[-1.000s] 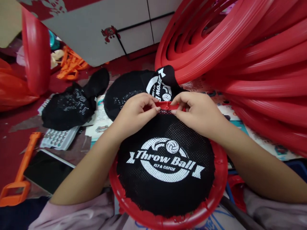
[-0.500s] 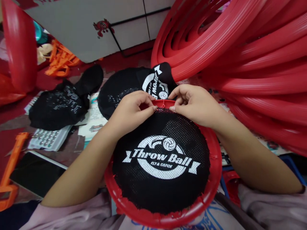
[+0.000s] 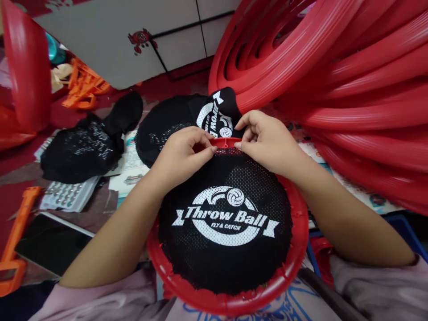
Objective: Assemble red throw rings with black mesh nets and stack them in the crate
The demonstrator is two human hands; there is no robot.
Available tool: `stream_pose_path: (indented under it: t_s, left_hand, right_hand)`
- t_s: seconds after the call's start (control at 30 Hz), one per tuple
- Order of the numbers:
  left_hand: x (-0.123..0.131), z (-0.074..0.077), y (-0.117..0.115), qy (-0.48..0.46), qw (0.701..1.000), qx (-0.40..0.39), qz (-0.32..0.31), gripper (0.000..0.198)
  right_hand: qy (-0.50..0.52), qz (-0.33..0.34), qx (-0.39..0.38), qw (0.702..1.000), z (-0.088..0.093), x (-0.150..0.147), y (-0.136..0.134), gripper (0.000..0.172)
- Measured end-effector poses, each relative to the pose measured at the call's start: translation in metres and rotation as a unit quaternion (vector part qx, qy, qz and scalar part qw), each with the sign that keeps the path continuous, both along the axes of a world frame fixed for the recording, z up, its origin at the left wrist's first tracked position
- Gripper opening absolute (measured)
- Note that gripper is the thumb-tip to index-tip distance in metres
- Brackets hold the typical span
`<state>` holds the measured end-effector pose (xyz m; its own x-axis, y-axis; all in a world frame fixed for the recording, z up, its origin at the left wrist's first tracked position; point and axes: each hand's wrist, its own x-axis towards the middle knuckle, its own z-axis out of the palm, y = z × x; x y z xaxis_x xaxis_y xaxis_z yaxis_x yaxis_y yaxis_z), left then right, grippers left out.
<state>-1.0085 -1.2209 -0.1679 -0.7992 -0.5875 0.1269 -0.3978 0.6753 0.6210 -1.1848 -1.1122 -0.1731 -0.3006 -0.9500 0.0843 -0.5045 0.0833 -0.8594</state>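
Note:
A red plastic ring (image 3: pixel 299 249) with black mesh fabric (image 3: pixel 227 263) stretched across it leans against my lap. White "Throw Ball" lettering is printed on the mesh. At the ring's far edge, my left hand (image 3: pixel 182 154) pinches the rim between thumb and fingers, left of a small seam. Just right of that seam, my right hand (image 3: pixel 267 140) grips the rim, its thumb on the inner side and its index finger raised off it. Around the rest of the rim, the mesh edge is caught at several points. What the curled right fingers touch is partly hidden.
Large red ribbed tubes (image 3: pixel 334 84) fill the right side. Black mesh pieces (image 3: pixel 83 147) lie beyond my left arm, near a clear tray (image 3: pixel 68 196) of small metal parts. A dark tablet-like slab (image 3: pixel 53 245) and an orange plastic part (image 3: pixel 15 249) lie at left.
My right hand has risen slightly, its index finger lifting further from the rim. My left hand keeps its pinch. The view has shifted a little.

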Motion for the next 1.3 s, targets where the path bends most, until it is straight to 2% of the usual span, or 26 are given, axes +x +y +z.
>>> stream_pose_path:
  t_s: [0.3,0.37,0.47,0.57,0.67,0.83,1.0,1.3]
  left_hand:
    - [0.000,-0.001,-0.002,0.013,1.000,0.014,-0.001,0.012]
    - [0.002,-0.001,-0.002,0.014,1.000,0.015,0.005,0.012]
    - [0.005,-0.001,-0.003,0.018,1.000,0.010,0.020,0.013]
    - [0.008,-0.002,-0.004,0.024,0.999,0.017,0.038,0.013]
    - [0.011,-0.002,-0.005,0.030,0.999,0.010,0.036,0.012]
    - [0.010,-0.002,-0.004,0.027,0.999,-0.006,0.027,0.012]
    - [0.011,-0.004,-0.005,0.038,0.999,0.013,0.028,0.011]
    - [0.011,-0.005,-0.005,0.036,0.999,0.007,0.020,0.012]
  right_hand:
    - [0.060,0.000,0.005,0.998,-0.001,0.006,-0.003,0.024]
    - [0.042,0.016,-0.010,0.999,0.004,0.003,-0.001,0.019]
    - [0.035,0.000,-0.017,0.999,0.016,-0.006,0.008,0.003]
    - [0.108,0.005,0.077,0.991,0.028,-0.014,0.016,0.013]
    - [0.175,0.043,0.156,0.971,0.031,-0.013,0.019,0.012]
    - [0.201,0.076,0.130,0.968,0.024,-0.008,0.015,0.009]
    - [0.165,0.054,0.099,0.980,0.025,-0.010,0.014,0.012]
    - [0.174,0.036,0.121,0.977,0.020,-0.012,0.011,0.013]
